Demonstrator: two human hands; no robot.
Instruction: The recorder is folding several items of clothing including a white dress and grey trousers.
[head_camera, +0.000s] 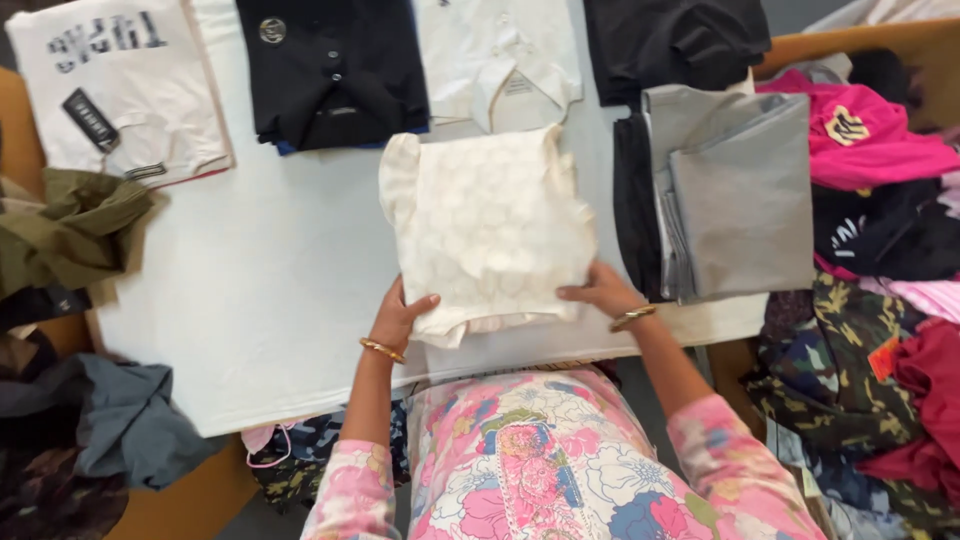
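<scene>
head view, a: where's the folded cream top (487, 225)?
b: on the white table (260, 290), between both hands. left hand (400, 318) and right hand (603, 292) pinch its near corners, fingers pressed together.

1. The cream, lace-textured folded fabric garment (487, 225) lies on the white cloth-covered table (270, 300), near its front edge and about midway along it
2. It is folded into a rough rectangle, slightly tilted, with a ruffled edge showing along its upper left side
3. Its surface carries a faint pattern of rounded shapes in the same pale tone
4. A smoother, plain cream layer peeks out beneath its lower edge
5. Its lower left corner is gripped by the left hand (400, 317), thumb on top, and its lower right edge is touched by the right hand (602, 292)
</scene>
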